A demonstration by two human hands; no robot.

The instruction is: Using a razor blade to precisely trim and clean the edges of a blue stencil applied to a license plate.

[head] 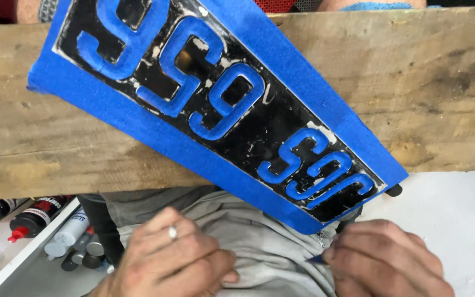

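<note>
Your left hand (174,258) rests curled and empty on your grey-clothed lap; your right hand (386,258) pinches a small blue scrap (317,258). Above, a rough wooden plank (435,82) carries the tilted black number plate (221,104), masked in blue tape, characters covered. Bottles (34,220) lie left.

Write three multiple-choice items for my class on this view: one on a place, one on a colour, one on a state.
1. Where does the number plate lie?
A. on a wooden plank
B. in a drawer
C. on the floor

2. What colour is the tape round the plate's edges?
A. red
B. blue
C. yellow

3. What is the right hand doing?
A. lying flat and open
B. gripping a bottle
C. pinching a small blue piece

Answers: 1 A, the plate rests slantwise across the wooden plank. 2 B, the border is blue. 3 C, a small blue piece shows at its fingertips; the left hand wears a ring.
</note>
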